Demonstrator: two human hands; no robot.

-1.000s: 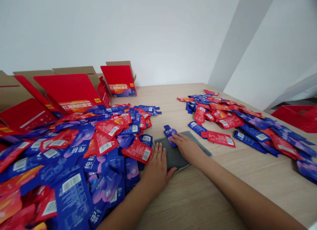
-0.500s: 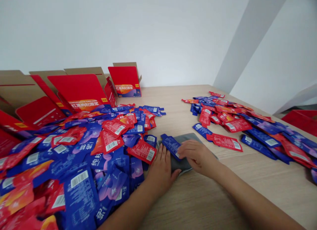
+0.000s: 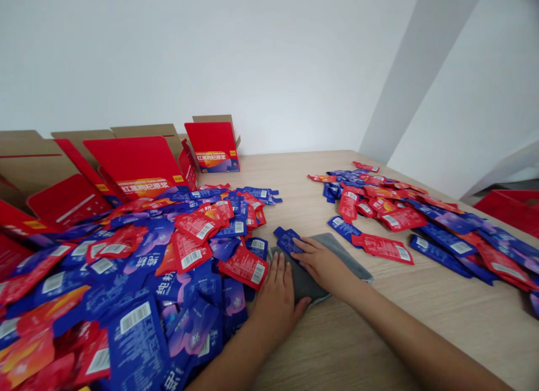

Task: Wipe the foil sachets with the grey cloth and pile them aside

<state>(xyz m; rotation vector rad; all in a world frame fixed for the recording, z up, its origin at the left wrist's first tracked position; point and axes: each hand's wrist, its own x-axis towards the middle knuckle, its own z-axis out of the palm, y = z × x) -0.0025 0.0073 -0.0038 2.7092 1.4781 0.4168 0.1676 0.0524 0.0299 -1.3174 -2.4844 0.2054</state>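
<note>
A grey folded cloth (image 3: 343, 257) lies on the table in front of me. On its far left part is a blue sachet (image 3: 286, 239), lying flat. My right hand (image 3: 322, 267) rests over this sachet with its fingers stretched out, covering its near end. My left hand (image 3: 275, 295) lies flat on the cloth's left edge, fingers straight and thumb apart. Close to its fingertips is a red sachet (image 3: 244, 266) with a barcode, at the edge of a large pile of red and blue sachets (image 3: 138, 329).
Open red cartons (image 3: 135, 160) stand behind the pile at the left, and a smaller open carton (image 3: 213, 146) stands at the back. Another heap of sachets (image 3: 396, 203) spreads along the table's right side. Something red (image 3: 509, 208) shows beyond the right edge.
My right hand's curled fingers have straightened and moved left, now lying over the blue sachet on the cloth. My left hand stays on the cloth. The view has shifted slightly.
</note>
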